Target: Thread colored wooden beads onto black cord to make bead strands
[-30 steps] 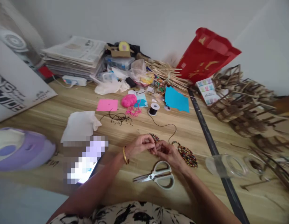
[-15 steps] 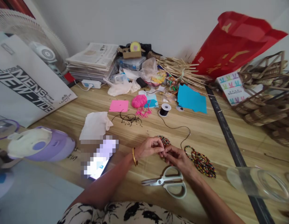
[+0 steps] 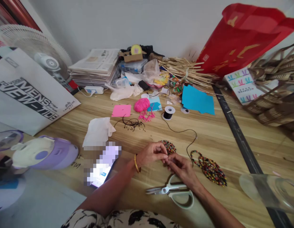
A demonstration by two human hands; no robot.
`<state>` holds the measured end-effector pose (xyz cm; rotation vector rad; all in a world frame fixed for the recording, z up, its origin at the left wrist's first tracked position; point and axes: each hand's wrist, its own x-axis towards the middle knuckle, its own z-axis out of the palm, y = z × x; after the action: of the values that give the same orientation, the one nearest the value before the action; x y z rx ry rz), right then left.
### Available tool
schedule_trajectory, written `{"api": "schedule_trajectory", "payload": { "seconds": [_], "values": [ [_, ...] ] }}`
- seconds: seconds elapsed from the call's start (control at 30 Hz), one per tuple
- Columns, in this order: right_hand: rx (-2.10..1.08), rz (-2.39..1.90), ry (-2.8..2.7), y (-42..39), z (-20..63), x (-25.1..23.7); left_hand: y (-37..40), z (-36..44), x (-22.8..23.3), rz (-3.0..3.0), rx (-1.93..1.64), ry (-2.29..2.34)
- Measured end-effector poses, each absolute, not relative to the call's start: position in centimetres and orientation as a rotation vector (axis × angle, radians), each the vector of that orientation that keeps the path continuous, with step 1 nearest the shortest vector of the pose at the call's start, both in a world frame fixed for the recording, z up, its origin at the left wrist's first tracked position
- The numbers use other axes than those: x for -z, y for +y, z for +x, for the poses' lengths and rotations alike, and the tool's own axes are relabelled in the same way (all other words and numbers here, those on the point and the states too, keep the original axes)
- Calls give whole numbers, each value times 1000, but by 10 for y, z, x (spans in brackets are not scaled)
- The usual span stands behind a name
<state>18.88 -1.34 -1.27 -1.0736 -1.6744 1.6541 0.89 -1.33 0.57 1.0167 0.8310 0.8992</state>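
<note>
Above the table's middle, the fingertips of my left hand [image 3: 153,153] and my right hand [image 3: 183,168] meet in a pinch. Whatever lies between them is too small to make out. A thin black cord [image 3: 179,130] runs from its white spool [image 3: 169,112] to the back of my right hand, where it goes out of sight. Just behind my fingers lies a coil of multicoloured beads [image 3: 169,147], partly covered. To the right of my right hand rests a looped bead strand [image 3: 212,169]. White-handled scissors [image 3: 170,190] lie slightly spread beneath my hands, one handle partly behind my right wrist.
A lit phone [image 3: 101,169], a white tissue [image 3: 97,131] and a purple-and-white bottle [image 3: 46,152] are at left. Farther back are black cord snippets [image 3: 134,124], pink yarn [image 3: 142,104] and blue paper [image 3: 198,99]. Woven baskets [image 3: 272,107] and a clear container [image 3: 267,190] stand at right.
The camera view has shifted slightly. My hands stay joined at the fingertips, and a little more of the bead coil behind them shows. The scissors and phone lie as before.
</note>
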Motion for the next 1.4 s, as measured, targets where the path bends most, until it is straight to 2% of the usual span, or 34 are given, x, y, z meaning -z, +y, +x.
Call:
{"api": "schedule_trajectory", "payload": {
  "seconds": [0.63,1.2,1.4],
  "values": [
    [-1883,-1049,-1598,-3,181,-3,-12,6,-4,1039,-923,771],
    [-1768,-1083,-1502,-6,180,5,-8,7,-1,1044,-1070,958],
    [-1626,-1096,-1567,-5,181,2,-10,9,0,1136,-1070,1033]
  ]
}}
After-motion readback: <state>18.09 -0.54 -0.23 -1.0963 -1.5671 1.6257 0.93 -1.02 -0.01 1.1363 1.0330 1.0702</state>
